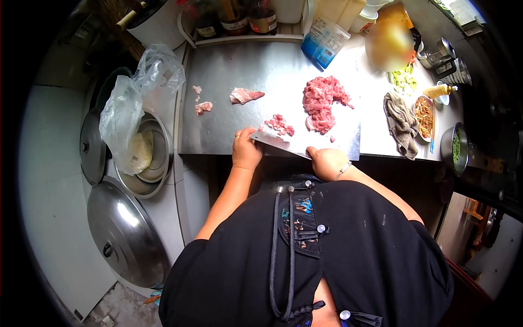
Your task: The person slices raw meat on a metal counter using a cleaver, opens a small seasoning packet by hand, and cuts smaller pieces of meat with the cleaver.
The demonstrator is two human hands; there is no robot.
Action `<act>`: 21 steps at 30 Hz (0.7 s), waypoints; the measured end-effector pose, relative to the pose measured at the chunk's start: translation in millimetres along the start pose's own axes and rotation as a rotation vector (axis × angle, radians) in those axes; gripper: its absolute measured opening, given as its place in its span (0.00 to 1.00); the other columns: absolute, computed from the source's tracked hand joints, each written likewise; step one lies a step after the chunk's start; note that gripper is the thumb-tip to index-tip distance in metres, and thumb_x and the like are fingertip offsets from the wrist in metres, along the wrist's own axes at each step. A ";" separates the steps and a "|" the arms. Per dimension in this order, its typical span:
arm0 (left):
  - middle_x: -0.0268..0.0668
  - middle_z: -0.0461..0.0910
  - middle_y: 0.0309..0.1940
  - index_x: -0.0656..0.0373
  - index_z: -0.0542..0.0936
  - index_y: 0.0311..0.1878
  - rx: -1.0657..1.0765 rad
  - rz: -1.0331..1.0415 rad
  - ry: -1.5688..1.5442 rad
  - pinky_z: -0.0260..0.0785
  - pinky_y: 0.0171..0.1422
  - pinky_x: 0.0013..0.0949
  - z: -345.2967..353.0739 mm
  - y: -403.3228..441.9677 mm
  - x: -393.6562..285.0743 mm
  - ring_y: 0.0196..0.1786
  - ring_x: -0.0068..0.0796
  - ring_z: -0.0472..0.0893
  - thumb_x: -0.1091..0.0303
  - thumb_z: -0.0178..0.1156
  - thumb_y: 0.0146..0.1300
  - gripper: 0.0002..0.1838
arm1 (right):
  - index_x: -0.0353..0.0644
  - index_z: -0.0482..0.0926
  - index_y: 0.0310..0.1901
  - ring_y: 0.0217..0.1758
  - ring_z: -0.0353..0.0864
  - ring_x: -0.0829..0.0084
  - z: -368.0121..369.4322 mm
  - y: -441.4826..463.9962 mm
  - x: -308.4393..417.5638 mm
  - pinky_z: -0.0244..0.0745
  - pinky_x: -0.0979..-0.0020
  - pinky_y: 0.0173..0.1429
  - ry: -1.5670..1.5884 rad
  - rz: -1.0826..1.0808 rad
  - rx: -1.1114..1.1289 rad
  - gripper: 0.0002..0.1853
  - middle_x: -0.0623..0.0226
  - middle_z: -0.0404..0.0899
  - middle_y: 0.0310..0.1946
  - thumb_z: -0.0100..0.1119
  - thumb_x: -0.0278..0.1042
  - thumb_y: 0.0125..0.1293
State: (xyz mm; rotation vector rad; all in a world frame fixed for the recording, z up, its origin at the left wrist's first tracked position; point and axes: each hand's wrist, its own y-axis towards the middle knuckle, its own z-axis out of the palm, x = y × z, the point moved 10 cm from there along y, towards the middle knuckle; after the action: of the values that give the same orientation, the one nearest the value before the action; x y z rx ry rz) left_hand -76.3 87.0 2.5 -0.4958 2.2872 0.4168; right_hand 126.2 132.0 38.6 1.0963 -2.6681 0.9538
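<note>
Both my hands hold a cleaver [279, 142] at the near edge of the metal board. My left hand [247, 150] pinches the blade's left end. At the other end, my right hand [328, 163] is closed, and its fingers cover the handle. Just beyond the blade lies a small heap of chopped meat [279, 125]. A larger pile of sliced raw meat [322, 103] sits to the right. Farther left are a chunk of fatty meat [246, 96] and some small scraps [203, 108].
A steel board [218, 65] covers the counter. Left stand a bowl [163, 177] with plastic bags [121, 117] and a large lid [125, 234]. To the right are a cloth [401, 125], a plate of shredded food [424, 117] and a pan [455, 147]. Bottles [262, 20] line the back.
</note>
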 end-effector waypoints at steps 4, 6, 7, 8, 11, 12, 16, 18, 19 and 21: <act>0.44 0.77 0.31 0.60 0.77 0.37 -0.069 0.028 0.049 0.71 0.45 0.39 -1.3 -2.5 0.0 0.40 0.46 0.76 0.77 0.63 0.44 0.14 | 0.37 0.73 0.40 0.34 0.81 0.51 -0.6 -1.1 -1.1 0.73 0.55 0.39 0.017 0.015 -0.002 0.10 0.50 0.80 0.27 0.46 0.27 0.57; 0.44 0.77 0.32 0.58 0.78 0.38 -0.091 0.033 0.067 0.71 0.44 0.38 0.4 -4.7 1.8 0.39 0.46 0.76 0.77 0.64 0.43 0.15 | 0.37 0.73 0.40 0.35 0.81 0.51 -1.1 -1.2 -0.5 0.73 0.55 0.40 0.017 0.021 0.009 0.10 0.50 0.80 0.28 0.46 0.26 0.57; 0.44 0.77 0.31 0.58 0.78 0.37 -0.113 0.071 0.079 0.71 0.44 0.39 0.3 -5.3 -0.8 0.39 0.46 0.76 0.76 0.64 0.43 0.14 | 0.37 0.73 0.40 0.35 0.81 0.51 -1.1 -1.1 -0.5 0.73 0.55 0.41 0.019 0.028 0.016 0.10 0.50 0.80 0.28 0.46 0.26 0.57; 0.43 0.78 0.30 0.59 0.79 0.37 -0.136 0.110 0.092 0.71 0.45 0.39 -0.2 -6.2 -3.4 0.39 0.46 0.76 0.76 0.64 0.43 0.14 | 0.37 0.73 0.40 0.35 0.81 0.51 -1.8 -0.4 -0.2 0.73 0.55 0.41 0.019 0.028 0.017 0.10 0.50 0.80 0.28 0.46 0.26 0.57; 0.42 0.78 0.29 0.59 0.80 0.33 -0.073 0.190 0.137 0.71 0.45 0.41 0.0 -4.0 -18.5 0.38 0.47 0.76 0.74 0.63 0.44 0.10 | 0.37 0.74 0.41 0.38 0.81 0.51 6.8 4.3 -3.6 0.74 0.55 0.43 0.028 0.044 0.087 0.11 0.49 0.80 0.30 0.47 0.26 0.56; 0.42 0.78 0.29 0.59 0.80 0.33 -0.073 0.189 0.138 0.71 0.45 0.41 -0.2 -4.2 -18.4 0.38 0.47 0.76 0.74 0.63 0.44 0.10 | 0.39 0.74 0.43 0.37 0.81 0.52 10.5 7.7 -4.5 0.74 0.56 0.42 0.013 0.033 0.080 0.13 0.49 0.80 0.30 0.47 0.26 0.56; 0.42 0.79 0.32 0.60 0.80 0.26 -0.012 0.226 0.194 0.71 0.47 0.40 7.3 -4.2 -20.2 0.40 0.46 0.76 0.75 0.62 0.41 0.06 | 0.38 0.75 0.44 0.38 0.81 0.52 12.4 21.5 1.9 0.74 0.57 0.44 -0.015 0.027 0.121 0.15 0.49 0.81 0.32 0.46 0.26 0.55; 0.42 0.79 0.31 0.59 0.81 0.27 -0.025 0.250 0.186 0.71 0.46 0.40 8.4 -4.6 -20.0 0.39 0.47 0.76 0.74 0.62 0.41 0.06 | 0.37 0.75 0.44 0.38 0.81 0.52 3.8 33.3 16.0 0.74 0.57 0.44 -0.007 0.013 0.129 0.15 0.49 0.81 0.33 0.46 0.26 0.55; 0.43 0.79 0.31 0.59 0.81 0.29 -0.026 0.264 0.201 0.71 0.45 0.41 10.0 -4.8 -19.6 0.38 0.48 0.76 0.73 0.61 0.43 0.07 | 0.36 0.75 0.44 0.38 0.81 0.52 1.7 38.6 22.9 0.74 0.57 0.44 0.003 -0.002 0.136 0.15 0.48 0.81 0.33 0.46 0.26 0.55; 0.43 0.79 0.30 0.59 0.81 0.31 -0.028 0.280 0.217 0.71 0.44 0.43 12.8 -4.0 -17.4 0.36 0.49 0.77 0.72 0.61 0.45 0.08 | 0.36 0.75 0.44 0.39 0.81 0.51 6.5 50.4 27.8 0.74 0.57 0.44 -0.004 -0.003 0.128 0.14 0.48 0.80 0.33 0.46 0.26 0.55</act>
State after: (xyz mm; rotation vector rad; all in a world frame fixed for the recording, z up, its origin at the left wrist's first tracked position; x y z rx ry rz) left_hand -55.5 93.0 6.1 -0.2427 2.5755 0.5555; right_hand 73.2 139.0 16.4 1.1275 -2.6394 1.1371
